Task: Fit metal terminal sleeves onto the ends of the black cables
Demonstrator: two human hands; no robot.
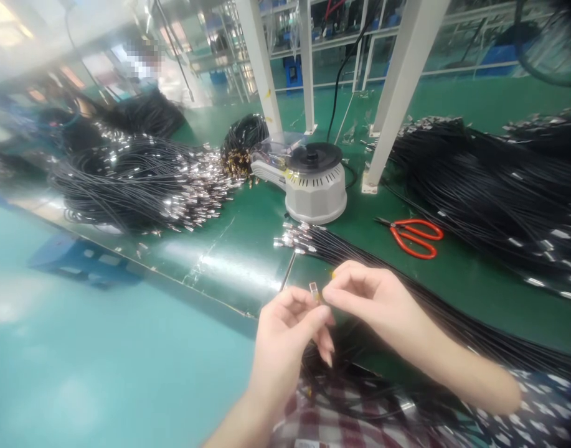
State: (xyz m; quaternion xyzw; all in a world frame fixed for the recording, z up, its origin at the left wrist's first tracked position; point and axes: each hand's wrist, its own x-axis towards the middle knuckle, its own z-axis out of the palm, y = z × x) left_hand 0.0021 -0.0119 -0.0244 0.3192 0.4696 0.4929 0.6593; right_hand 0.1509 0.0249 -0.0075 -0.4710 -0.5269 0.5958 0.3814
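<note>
nearer than the white machine (pixel 316 196), the left hand (pixel 287 333) pinches a small connector (pixel 314 290), its end jutting above thumb and forefinger; the right hand (pixel 373 291) curls its fingers just beside it, grip unclear. red-handled scissors (pixel 399 233) lie right of the machine.

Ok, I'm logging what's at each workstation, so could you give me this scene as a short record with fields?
Left hand: pinching a small connector
Right hand: fingers close beside the connector; whether they hold anything is unclear
Table: green, shiny
Machine: white base, black disc on top
Scissors: red handles, lying between the machine and the right heap
Left heap: black cables, many silvery ends
</note>
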